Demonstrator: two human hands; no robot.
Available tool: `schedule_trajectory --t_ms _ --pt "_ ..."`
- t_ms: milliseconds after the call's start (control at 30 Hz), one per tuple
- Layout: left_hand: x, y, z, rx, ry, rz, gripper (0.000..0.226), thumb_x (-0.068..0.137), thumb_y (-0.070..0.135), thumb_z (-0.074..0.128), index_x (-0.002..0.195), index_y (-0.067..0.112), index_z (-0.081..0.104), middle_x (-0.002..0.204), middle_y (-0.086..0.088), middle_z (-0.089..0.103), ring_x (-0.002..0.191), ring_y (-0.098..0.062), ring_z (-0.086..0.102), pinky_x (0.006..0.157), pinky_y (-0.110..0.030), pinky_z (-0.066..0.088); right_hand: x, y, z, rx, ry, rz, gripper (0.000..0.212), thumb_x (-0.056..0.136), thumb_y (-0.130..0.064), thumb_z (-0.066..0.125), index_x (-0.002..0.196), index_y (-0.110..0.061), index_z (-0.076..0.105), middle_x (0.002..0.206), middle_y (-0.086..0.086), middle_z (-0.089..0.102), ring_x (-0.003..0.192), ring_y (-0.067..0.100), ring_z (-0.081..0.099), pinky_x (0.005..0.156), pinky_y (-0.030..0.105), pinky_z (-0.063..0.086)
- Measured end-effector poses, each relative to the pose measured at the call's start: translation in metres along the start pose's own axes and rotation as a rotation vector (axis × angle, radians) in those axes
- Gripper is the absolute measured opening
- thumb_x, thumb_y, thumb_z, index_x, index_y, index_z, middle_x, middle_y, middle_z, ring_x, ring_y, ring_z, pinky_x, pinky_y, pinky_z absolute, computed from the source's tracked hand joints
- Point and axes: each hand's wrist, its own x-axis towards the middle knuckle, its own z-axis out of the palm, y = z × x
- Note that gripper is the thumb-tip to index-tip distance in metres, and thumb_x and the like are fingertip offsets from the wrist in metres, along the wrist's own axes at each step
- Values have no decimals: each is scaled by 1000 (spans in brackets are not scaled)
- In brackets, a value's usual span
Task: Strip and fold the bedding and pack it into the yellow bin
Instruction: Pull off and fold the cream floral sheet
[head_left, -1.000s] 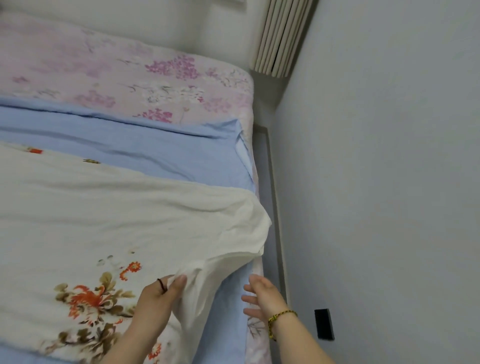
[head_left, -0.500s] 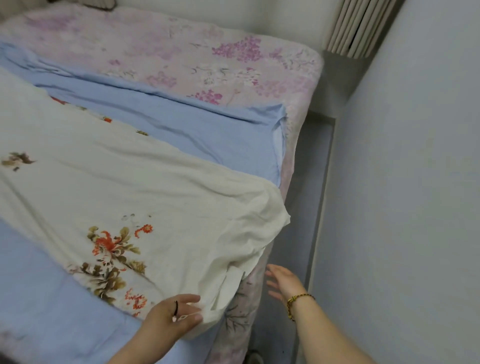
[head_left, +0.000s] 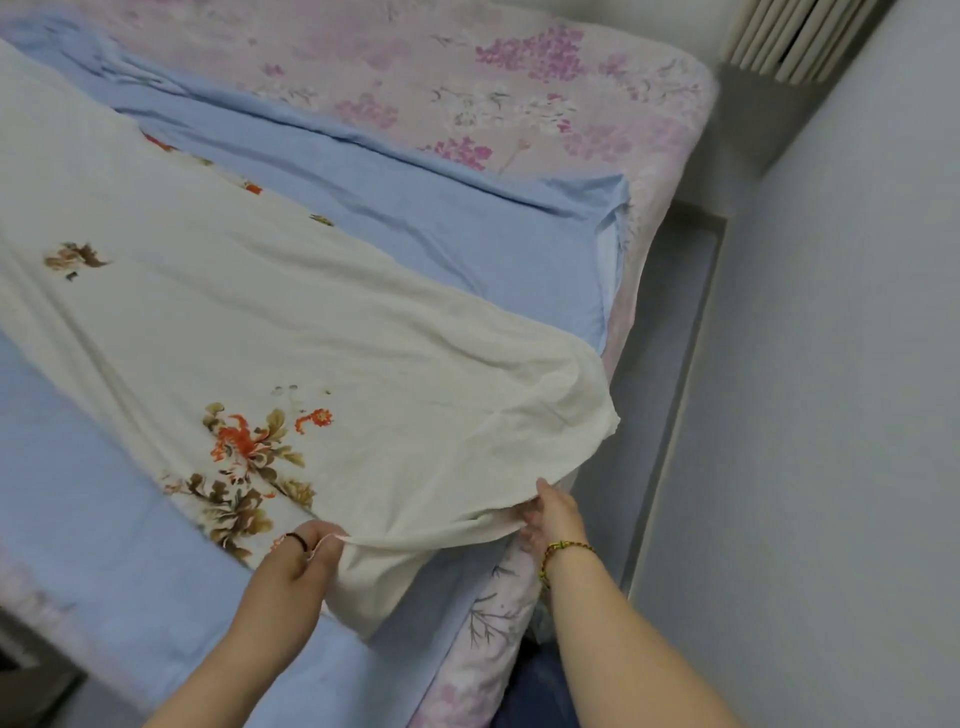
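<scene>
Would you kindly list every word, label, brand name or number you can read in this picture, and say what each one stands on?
None: no words, labels, brands or numbers can be read anywhere in this view.
The white sheet with orange and brown flowers, the plain light-blue sheet and the pink floral mattress cover show only pattern or plain cloth.
The grey wall and the cream ribbed radiator bear no markings.
</scene>
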Motion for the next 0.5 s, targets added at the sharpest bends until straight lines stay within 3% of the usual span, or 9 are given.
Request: schedule_trajectory --t_ms 100,233,300,367,433,500 --pt "31 15 15 -43 59 -50 25 96 11 40 75 12 54 79 -7 55 74 -18 46 63 -21 31 28 -33 -12 240 53 -14 20 95 -22 48 110 -8 51 74 3 53 52 12 51 38 15 40" --pt "72 45 37 31 73 -90 30 94 16 48 68 4 56 68 -13 52 62 -18 43 57 -28 27 77 -82 -21 297 174 14 34 94 -23 52 122 -5 52 101 8 61 83 23 57 75 33 49" --pt "94 60 49 44 57 -119 28 92 19 53 69 5 60 71 -9 59 66 -16 48 60 -24 31 95 -108 -20 172 288 3 26 92 -12 52 113 2 58 116 15 60 92 22 53 80 31 45" --pt "108 72 60 54 38 -132 27 86 28 65 71 6 62 74 -5 63 69 -15 51 62 -21 33 94 -126 -7 -13 313 -178 15 91 -1 49 101 1 60 114 17 57 96 21 49 71 21 38" --pt "119 83 73 75 38 -147 23 85 24 66 71 6 64 76 -10 66 69 -18 52 61 -16 35 82 -130 11 -363 148 -398 22 93 -4 47 113 -2 57 108 7 53 102 18 49 74 11 33" --pt "130 89 88 105 23 -151 17 87 13 61 70 9 65 74 -9 66 70 -17 54 60 -9 35 77 -119 22 -690 -63 -546 31 95 -8 43 125 -9 52 120 3 55 114 16 49 86 4 27"
